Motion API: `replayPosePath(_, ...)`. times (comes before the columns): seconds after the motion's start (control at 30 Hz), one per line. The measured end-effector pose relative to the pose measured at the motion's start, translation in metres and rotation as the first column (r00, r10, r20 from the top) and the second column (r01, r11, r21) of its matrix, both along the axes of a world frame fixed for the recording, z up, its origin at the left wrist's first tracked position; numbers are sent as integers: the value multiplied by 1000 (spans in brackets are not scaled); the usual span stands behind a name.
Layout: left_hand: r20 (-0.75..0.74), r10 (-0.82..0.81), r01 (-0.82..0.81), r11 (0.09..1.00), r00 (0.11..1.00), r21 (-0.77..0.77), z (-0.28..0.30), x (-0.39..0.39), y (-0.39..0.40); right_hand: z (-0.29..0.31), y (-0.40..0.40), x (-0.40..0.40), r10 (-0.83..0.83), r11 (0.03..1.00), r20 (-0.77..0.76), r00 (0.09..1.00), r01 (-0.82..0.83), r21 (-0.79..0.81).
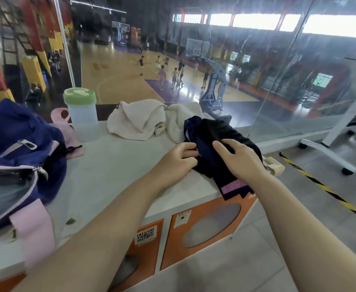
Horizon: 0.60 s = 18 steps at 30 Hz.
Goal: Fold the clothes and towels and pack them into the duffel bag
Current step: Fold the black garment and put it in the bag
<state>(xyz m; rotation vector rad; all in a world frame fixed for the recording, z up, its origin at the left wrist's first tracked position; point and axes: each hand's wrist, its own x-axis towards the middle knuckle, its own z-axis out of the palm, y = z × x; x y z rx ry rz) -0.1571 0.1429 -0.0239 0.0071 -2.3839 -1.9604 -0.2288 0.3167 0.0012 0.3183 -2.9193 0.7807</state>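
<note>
A dark navy and black garment [212, 133] with a pink patch lies bunched at the right end of the white counter [113, 175]. My left hand [177, 158] pinches its left edge with curled fingers. My right hand [239, 159] grips the garment from above, thumb and fingers wrapped on the cloth. A crumpled cream towel [143, 120] lies just behind the garment. The blue duffel bag [14, 148] with pink straps sits unzipped at the counter's left end.
A clear bottle with a green lid [81, 113] stands between the bag and the towel, next to a pink item [64, 123]. A glass wall rises behind the counter. Orange locker doors [206, 226] face me below. A wheeled white stand [328, 144] is on the floor to the right.
</note>
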Motion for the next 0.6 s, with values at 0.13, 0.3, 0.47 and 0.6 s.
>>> replayPosePath(0.13, -108, 49, -47, 999, 993, 16, -3, -4, 13, 6, 8, -4, 73, 992, 40, 997, -77, 103)
replayPosePath(0.3, -354, -99, -112, 842, 930, -527, -11, 1, 23, 9, 10, -8, 102, 988, -8, 995, -101, 114)
replayPosePath(0.47, -269, -234, -79, 599, 934, -797, -30, -5, 11, 13, 13, -9, -50, 974, -6, 999, 48, -223)
replayPosePath(0.6, -271, -236, -134, 472, 933, -871, -31, -6, 12, 14, 18, -15, -161, 845, 90, 983, 184, -503)
